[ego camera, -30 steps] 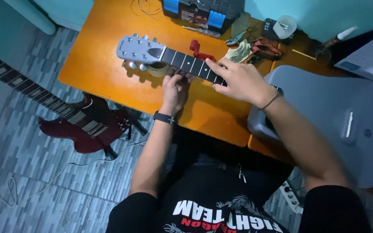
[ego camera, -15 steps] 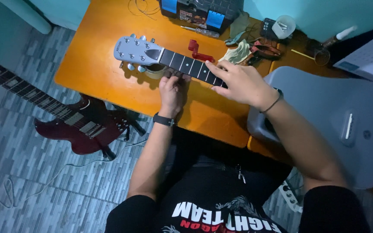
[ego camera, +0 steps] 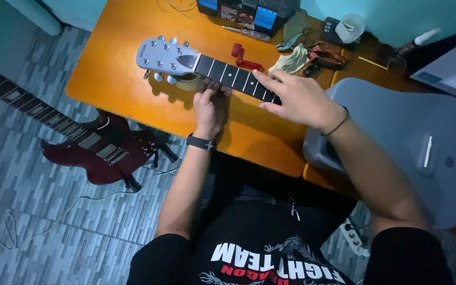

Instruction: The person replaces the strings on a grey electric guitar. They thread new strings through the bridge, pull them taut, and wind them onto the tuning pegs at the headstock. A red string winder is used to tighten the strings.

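Guitar neck [ego camera: 228, 75]: lies across the bench [ego camera: 117, 79], headstock upper left. My left hand [ego camera: 210, 108] grasps it from below; my right hand [ego camera: 296, 97] rests spread, ungripped, on the frets.

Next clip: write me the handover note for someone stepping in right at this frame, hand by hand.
Left hand: at the near edge of the guitar neck, just past the headstock, fingers curled against it; whether it grips cannot be told.
Right hand: palm down over the neck further along, fingers spread on the fretboard, holding nothing.
Things: grey guitar body lies on the right of the orange table, grey headstock pointing left. Red winder tool, a cloth and small tools lie just beyond the neck.
Done: guitar laid flat and steadied.
Left: whether strings are fitted cannot be told; winder untouched.
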